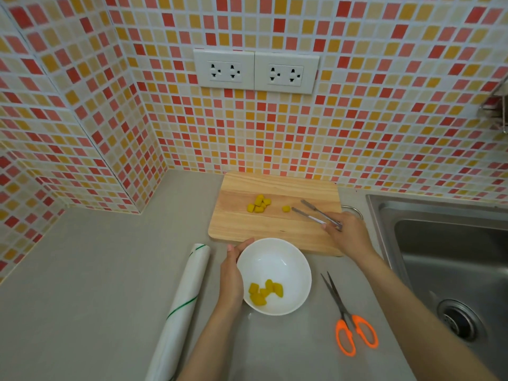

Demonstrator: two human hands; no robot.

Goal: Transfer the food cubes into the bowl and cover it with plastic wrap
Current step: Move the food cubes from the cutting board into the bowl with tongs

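A white bowl (277, 259) stands on the grey counter with several yellow food cubes (265, 292) inside. My left hand (232, 273) holds the bowl's left rim. Behind it lies a wooden cutting board (247, 226) carrying a small pile of yellow cubes (258, 204) and one single cube (286, 208) to its right. My right hand (347, 233) grips metal tongs (310, 213), whose open tips sit just right of the single cube, holding nothing. A roll of plastic wrap (182, 303) lies left of the bowl.
Orange-handled scissors (347, 323) lie right of the bowl. A steel sink (450, 259) takes up the right side. Tiled walls with two white socket plates (255, 71) close off the back and left.
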